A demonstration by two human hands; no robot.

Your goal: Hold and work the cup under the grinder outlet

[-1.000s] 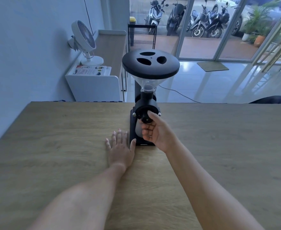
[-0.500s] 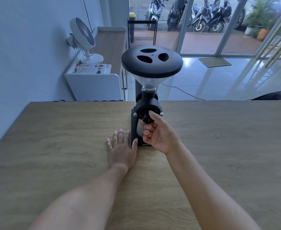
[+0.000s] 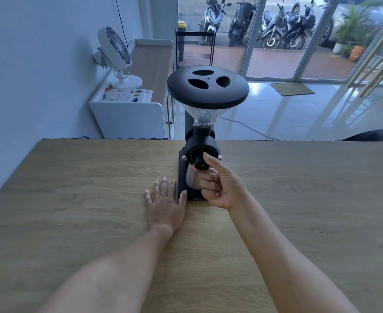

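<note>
A black coffee grinder point(image 3: 200, 141) with a clear funnel hopper and a wide black lid point(image 3: 207, 88) stands on the wooden table point(image 3: 73, 199). Under its front knob point(image 3: 199, 162) sits a metal cup point(image 3: 191, 180). My right hand point(image 3: 218, 185) grips that cup, fingers curled round it, thumb raised beside the knob. My left hand point(image 3: 164, 202) lies flat on the table, fingers straight, its thumb touching the grinder's base at the left.
A white cabinet point(image 3: 129, 118) with a fan point(image 3: 116, 53) and a booklet point(image 3: 127, 96) stands past the table's far edge on the left. A cable point(image 3: 249, 128) runs over the tiled floor. Glass doors show parked scooters outside.
The view has shifted slightly. My right hand's fingers have curled tighter round the metal cup. My left hand stays flat in the same place.
</note>
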